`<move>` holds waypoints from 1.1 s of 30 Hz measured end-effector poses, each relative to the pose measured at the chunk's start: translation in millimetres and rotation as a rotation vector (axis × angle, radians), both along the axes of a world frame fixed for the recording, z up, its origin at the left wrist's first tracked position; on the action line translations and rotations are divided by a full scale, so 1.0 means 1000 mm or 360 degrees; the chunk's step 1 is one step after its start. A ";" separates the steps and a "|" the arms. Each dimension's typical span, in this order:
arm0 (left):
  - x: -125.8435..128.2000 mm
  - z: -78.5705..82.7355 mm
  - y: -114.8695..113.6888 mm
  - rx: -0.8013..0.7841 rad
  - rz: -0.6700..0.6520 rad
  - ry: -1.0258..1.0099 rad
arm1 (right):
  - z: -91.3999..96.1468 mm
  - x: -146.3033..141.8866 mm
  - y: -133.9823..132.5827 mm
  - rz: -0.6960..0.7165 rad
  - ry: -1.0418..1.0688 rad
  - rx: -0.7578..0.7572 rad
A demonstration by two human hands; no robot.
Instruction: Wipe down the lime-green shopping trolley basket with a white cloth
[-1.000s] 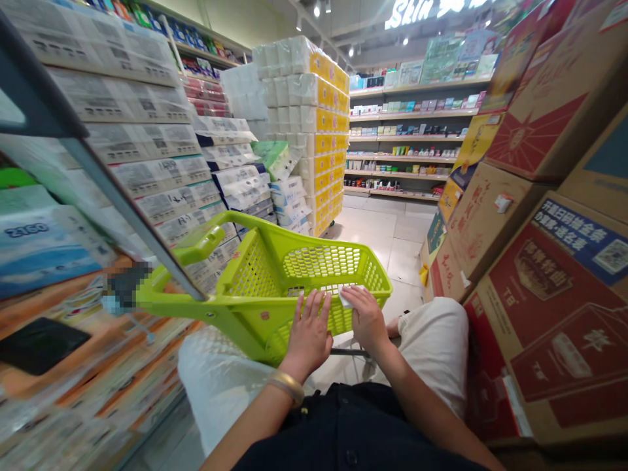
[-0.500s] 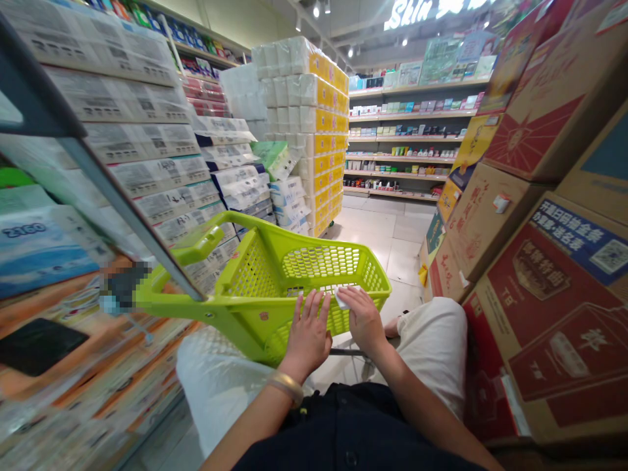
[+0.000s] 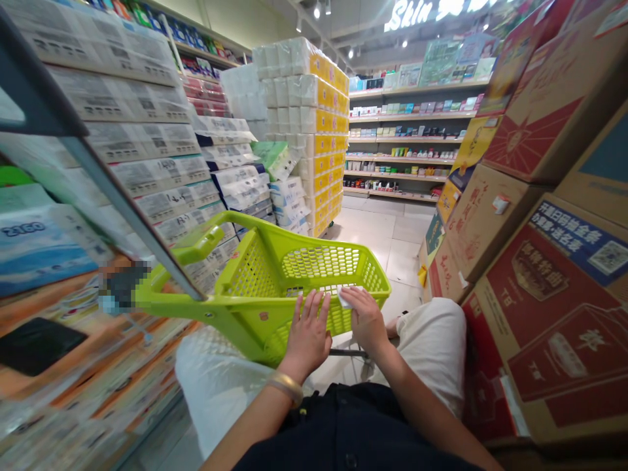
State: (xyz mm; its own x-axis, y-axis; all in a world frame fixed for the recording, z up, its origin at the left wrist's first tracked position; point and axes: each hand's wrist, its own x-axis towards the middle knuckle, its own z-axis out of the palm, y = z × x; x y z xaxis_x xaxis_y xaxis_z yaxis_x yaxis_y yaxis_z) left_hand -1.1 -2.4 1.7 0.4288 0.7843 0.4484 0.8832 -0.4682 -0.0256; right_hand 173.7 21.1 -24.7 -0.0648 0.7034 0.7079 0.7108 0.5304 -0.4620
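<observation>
Green plastic cart (image 3: 267, 301): left hand (image 3: 309, 330), fingers loosely spread, apparently steadies its near rim; right hand (image 3: 367, 322) holds white cloth (image 3: 344, 300) there.

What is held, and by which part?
The right hand holds a white cloth, it seems, its right part under the fingers. The left hand, at the cart's rim, holds nothing visible.

You wear a dark navy top (image 3: 304, 435) with a front button (image 3: 350, 460), off-white trousers (image 3: 434, 353) and a gold bangle (image 3: 285, 388) on your left wrist (image 3: 294, 368).
</observation>
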 end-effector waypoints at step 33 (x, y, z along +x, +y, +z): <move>0.001 0.000 0.001 -0.0004 -0.0018 -0.0036 | -0.008 0.028 0.008 -0.0231 0.0165 0.0013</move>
State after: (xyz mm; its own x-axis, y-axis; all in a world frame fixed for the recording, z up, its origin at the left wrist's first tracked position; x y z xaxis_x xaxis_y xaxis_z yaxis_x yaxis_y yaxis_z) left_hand -0.3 -1.6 1.4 0.4275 0.7806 0.4559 0.8782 -0.4783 -0.0044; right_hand 202.1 28.9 -32.6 0.1104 0.6942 0.7113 0.7288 0.4300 -0.5328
